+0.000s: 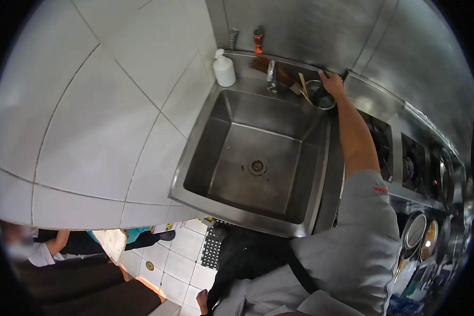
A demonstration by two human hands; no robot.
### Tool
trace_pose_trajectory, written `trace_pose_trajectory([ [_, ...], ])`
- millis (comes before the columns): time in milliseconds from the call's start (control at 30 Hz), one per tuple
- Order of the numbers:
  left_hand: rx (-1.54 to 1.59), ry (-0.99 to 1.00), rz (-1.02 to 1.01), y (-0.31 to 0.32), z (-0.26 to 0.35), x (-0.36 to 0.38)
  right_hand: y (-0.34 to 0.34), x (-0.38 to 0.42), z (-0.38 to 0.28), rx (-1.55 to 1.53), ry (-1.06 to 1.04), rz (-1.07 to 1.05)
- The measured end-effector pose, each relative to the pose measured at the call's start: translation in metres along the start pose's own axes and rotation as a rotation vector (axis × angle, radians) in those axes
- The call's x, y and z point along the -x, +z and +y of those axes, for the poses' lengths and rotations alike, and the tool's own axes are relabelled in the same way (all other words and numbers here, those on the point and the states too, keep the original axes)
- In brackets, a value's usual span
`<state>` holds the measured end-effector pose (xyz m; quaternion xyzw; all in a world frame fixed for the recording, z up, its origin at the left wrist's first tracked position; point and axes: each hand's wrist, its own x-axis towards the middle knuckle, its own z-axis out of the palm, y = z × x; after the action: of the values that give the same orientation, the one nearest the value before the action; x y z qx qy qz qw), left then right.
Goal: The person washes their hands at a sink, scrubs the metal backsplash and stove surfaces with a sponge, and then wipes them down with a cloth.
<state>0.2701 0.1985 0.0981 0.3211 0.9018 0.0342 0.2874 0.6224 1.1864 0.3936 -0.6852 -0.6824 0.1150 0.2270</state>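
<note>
Grey sleeve nearest, left hand (202,300) low by the apron, fingers hidden, can't tell their state. Steel sink (195,168) basin bare, drain in the middle. Further back, right hand (332,83) stretched to the far right sink corner, fingers draped over the rim of a small metal cup (321,96) holding utensils, gripping it loosely. Step looks like picking up the cup; next likely needs a firmer grip and lift. Soap bottle (224,68) and faucet (271,76) behind.

White tiled wall (89,121), steel backsplash (310,31)
</note>
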Motion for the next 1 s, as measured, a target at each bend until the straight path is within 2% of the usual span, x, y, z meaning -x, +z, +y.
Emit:
trace_pose_trajectory([
  [100, 0.427, -0.120, -0.128, 0.009, -0.013, 0.016, 0.004, -0.005, 0.010, -0.134, 0.037, 0.036],
  [133, 0.618, -0.155, -0.216, 0.012, -0.017, 0.019, 0.005, -0.006, 0.011, -0.131, 0.040, 0.031],
  [167, 0.974, -0.197, -0.428, 0.008, -0.026, 0.025, 0.006, -0.007, 0.011, -0.110, 0.042, 0.140],
  [200, 0.923, -0.145, -0.414, 0.009, -0.027, 0.026, 0.005, -0.007, 0.011, -0.089, 0.042, 0.248],
  [267, 0.819, -0.045, -0.379, 0.015, -0.034, 0.029, -0.006, 0.003, 0.007, -0.146, -0.013, 0.187],
  [300, 0.531, -0.113, -0.154, 0.017, -0.028, 0.027, -0.010, 0.007, 0.006, -0.203, -0.071, 0.134],
  [333, 0.464, -0.149, -0.069, 0.014, -0.024, 0.023, -0.006, 0.008, 0.008, -0.203, -0.067, 0.130],
  [400, 0.457, -0.201, 0.029, 0.007, -0.017, 0.016, 0.004, 0.001, 0.009, -0.082, -0.178, 0.129],
  [533, 0.456, -0.210, 0.160, -0.003, -0.009, 0.006, 0.001, -0.012, 0.003, -0.200, -0.074, 0.128],
  [567, 0.407, -0.169, 0.182, -0.005, -0.009, 0.004, -0.002, -0.010, 0.003, 0.114, -0.236, 0.002],
  [633, 0.118, 0.051, 0.182, -0.015, -0.012, -0.007, 0.000, -0.014, 0.008, 0.424, -0.393, -0.119],
  [667, -0.166, 0.261, 0.178, -0.016, -0.015, -0.011, 0.005, -0.017, 0.008, 0.178, -0.302, 0.001],
  [700, -0.165, 0.259, 0.179, -0.019, -0.010, -0.012, 0.010, -0.022, 0.008, -0.065, -0.210, 0.117],
  [767, 0.676, -0.380, 0.017, -0.025, 0.001, -0.009, 0.009, -0.025, 0.011, 0.040, -0.224, 0.051],
  [800, 0.672, -0.380, 0.014, -0.026, 0.001, -0.009, 0.007, -0.024, 0.013, 0.146, -0.232, -0.010],
  [867, 0.395, -0.247, 0.075, -0.024, 0.003, -0.014, 0.000, -0.028, 0.012, 0.061, -0.204, 0.063],
  [900, 0.395, -0.248, 0.071, -0.023, 0.004, -0.012, -0.002, -0.029, 0.010, -0.026, -0.179, 0.130],
  [967, 0.669, -0.430, 0.048, -0.024, 0.009, -0.009, -0.018, -0.010, -0.004, -0.042, -0.184, 0.111],
  [1000, 0.669, -0.431, 0.047, -0.023, 0.005, -0.009, -0.022, -0.001, -0.009, -0.059, -0.190, 0.093],
])
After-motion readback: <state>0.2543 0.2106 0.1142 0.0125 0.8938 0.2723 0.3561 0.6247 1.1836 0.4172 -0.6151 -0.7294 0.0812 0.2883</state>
